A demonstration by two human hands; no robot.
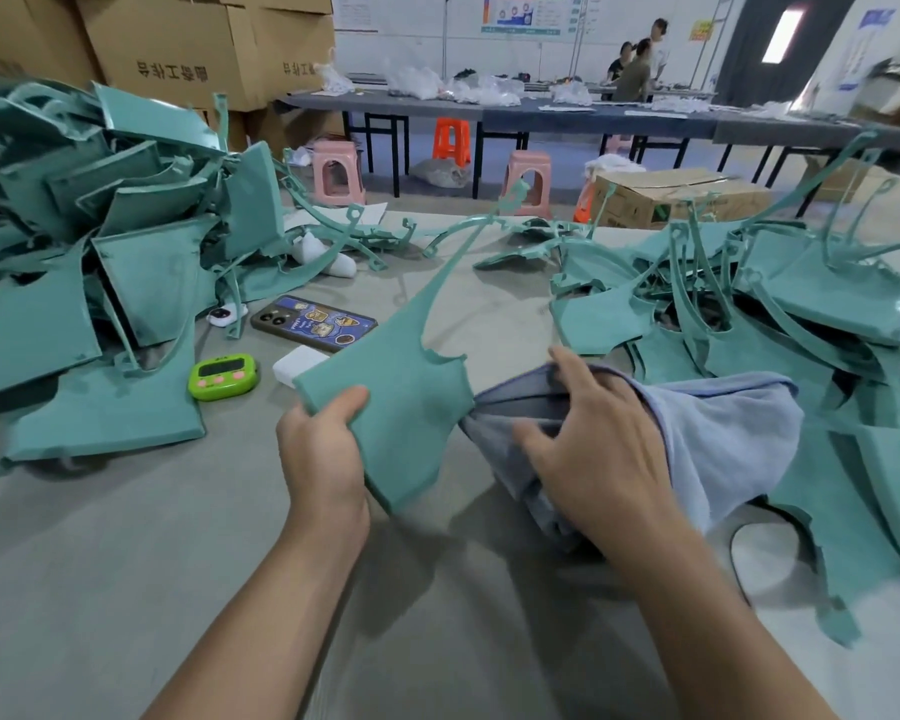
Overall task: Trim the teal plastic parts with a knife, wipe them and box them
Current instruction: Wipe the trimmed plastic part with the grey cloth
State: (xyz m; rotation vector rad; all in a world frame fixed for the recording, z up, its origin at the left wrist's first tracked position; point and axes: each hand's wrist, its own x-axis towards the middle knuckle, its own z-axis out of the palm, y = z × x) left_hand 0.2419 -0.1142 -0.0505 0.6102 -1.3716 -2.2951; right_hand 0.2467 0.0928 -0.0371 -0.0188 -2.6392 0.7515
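On a grey table, the left hand grips a teal part by its near edge, and the right hand clutches a blue cloth that touches the part. A left heap and a right heap of teal parts crowd both sides. A phone, a timer and a white box lie between. Cartons, stools and long tables stand behind.

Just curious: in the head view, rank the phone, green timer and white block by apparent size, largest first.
phone
green timer
white block, partly hidden by the teal part, so its rank is unsure.
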